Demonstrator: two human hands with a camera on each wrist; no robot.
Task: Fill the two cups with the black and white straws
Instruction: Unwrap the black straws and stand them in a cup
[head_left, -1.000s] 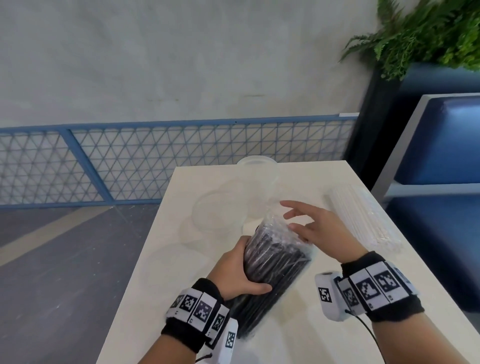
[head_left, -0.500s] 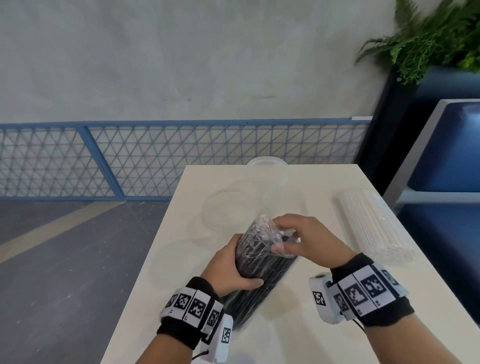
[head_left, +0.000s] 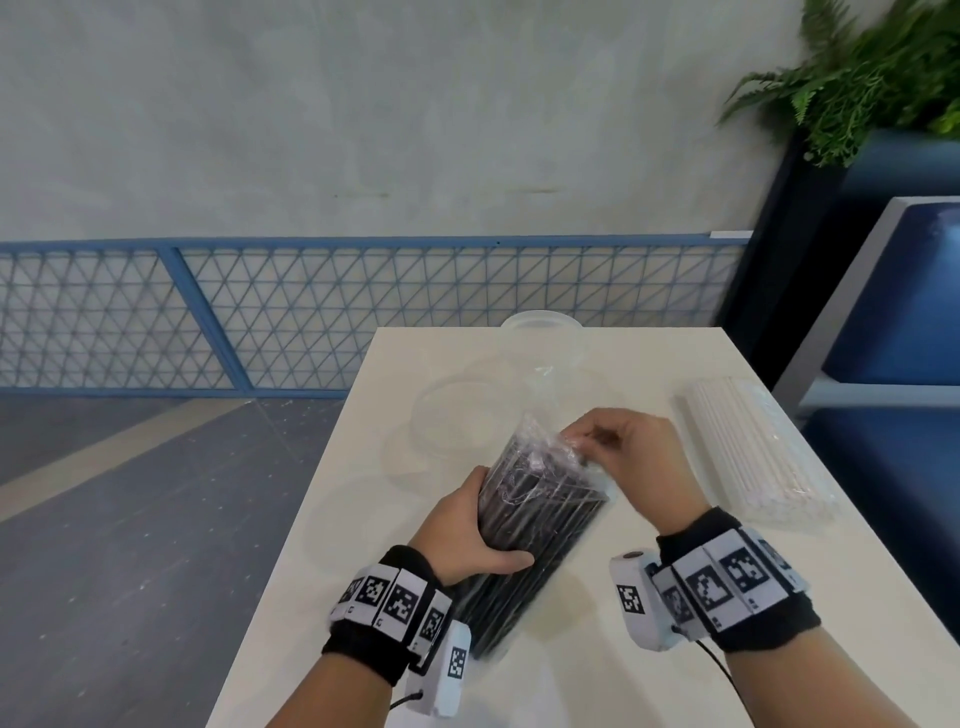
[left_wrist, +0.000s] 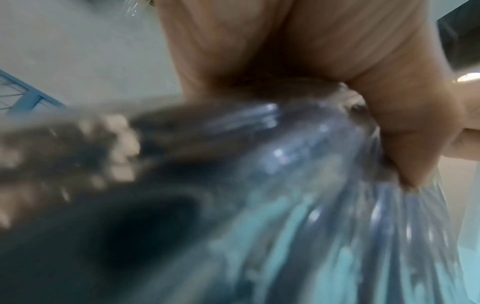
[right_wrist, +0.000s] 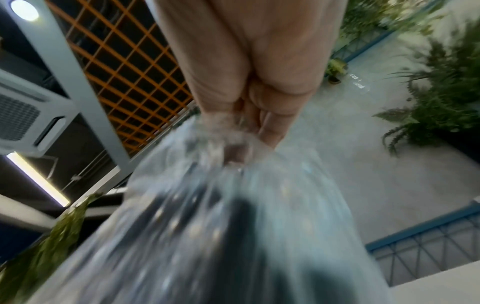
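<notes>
A clear plastic pack of black straws (head_left: 535, 525) stands tilted on the white table (head_left: 571, 686). My left hand (head_left: 467, 530) grips its middle, fingers wrapped round it. My right hand (head_left: 618, 447) pinches the crumpled plastic wrap at the pack's top end. The wrist views show the same wrap (right_wrist: 233, 164) bunched between the right fingertips and the pack (left_wrist: 285, 205) blurred in the left palm. A wrapped pack of white straws (head_left: 748, 452) lies flat at the right side of the table. Two clear cups stand behind the pack: one at the far edge (head_left: 540, 338), one nearer left (head_left: 457, 421).
The table's left edge drops to a grey floor. A blue mesh fence (head_left: 363, 312) runs behind the table. A blue seat (head_left: 893, 312) and a fern planter (head_left: 857, 78) stand to the right.
My right hand went from hovering open over the pack to pinching the wrap at its top. The pack has been tipped more upright in my left hand.
</notes>
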